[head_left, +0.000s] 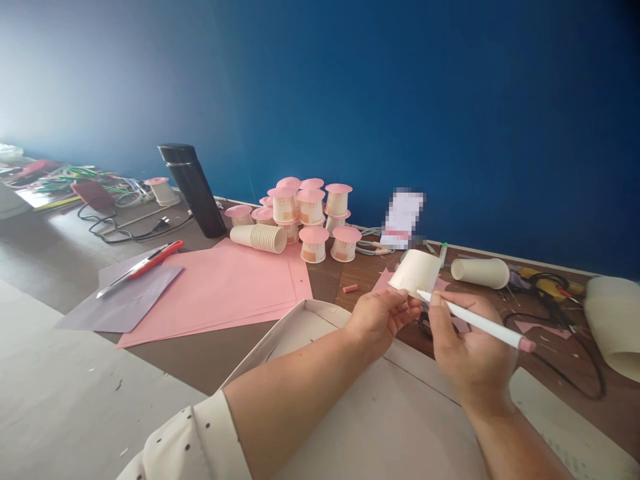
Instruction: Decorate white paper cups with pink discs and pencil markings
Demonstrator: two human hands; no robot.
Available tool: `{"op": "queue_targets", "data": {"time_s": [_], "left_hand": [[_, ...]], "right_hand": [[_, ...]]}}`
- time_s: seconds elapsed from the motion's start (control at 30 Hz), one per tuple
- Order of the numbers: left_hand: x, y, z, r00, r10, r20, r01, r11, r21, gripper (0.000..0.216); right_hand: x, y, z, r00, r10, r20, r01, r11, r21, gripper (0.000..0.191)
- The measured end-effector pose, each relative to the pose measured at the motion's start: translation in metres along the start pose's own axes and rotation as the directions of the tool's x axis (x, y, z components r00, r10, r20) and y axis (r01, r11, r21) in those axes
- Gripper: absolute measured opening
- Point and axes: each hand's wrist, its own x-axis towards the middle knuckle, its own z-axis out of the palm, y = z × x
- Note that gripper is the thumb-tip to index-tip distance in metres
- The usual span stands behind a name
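My left hand (375, 323) grips a plain white paper cup (416, 270) by its lower edge. The cup is tilted, rim side down, with no drawing visible on the side facing me. In my right hand (467, 350) is a white marker pen (483, 323) with a pink end. Its tip meets the cup near the rim; any mark there is too small to make out. A small pink pen cap (351, 289) lies on the table to the left of the cup. Behind it, paper-cup houses (314, 245) with pink round roofs and drawn windows are grouped, some stacked.
Nested paper cups (257, 237) lie on their side by pink paper sheets (225, 287). A red utility knife (143, 267) rests on purple paper (150, 300). A black flask (195, 193) stands behind. Another cup (480, 272) and black cable (595, 380) are at right; a white box lid (390, 420) lies below my arms.
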Motion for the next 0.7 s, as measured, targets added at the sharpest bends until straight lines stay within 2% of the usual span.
{"op": "queue_targets", "data": {"time_s": [0.2, 0.7], "left_hand": [[0.0001, 0.0001, 0.0001, 1.0, 0.001, -0.012, -0.001, 1.0, 0.003, 0.017], [0.0004, -0.0006, 0.0008, 1.0, 0.007, -0.012, -0.007, 1.0, 0.001, 0.018]], "right_hand": [[-0.0004, 0.0006, -0.001, 0.999, 0.036, -0.024, -0.036, 0.999, -0.005, 0.02], [-0.0015, 0.0016, 0.0014, 1.0, 0.009, -0.007, -0.009, 1.0, 0.002, 0.018]]}}
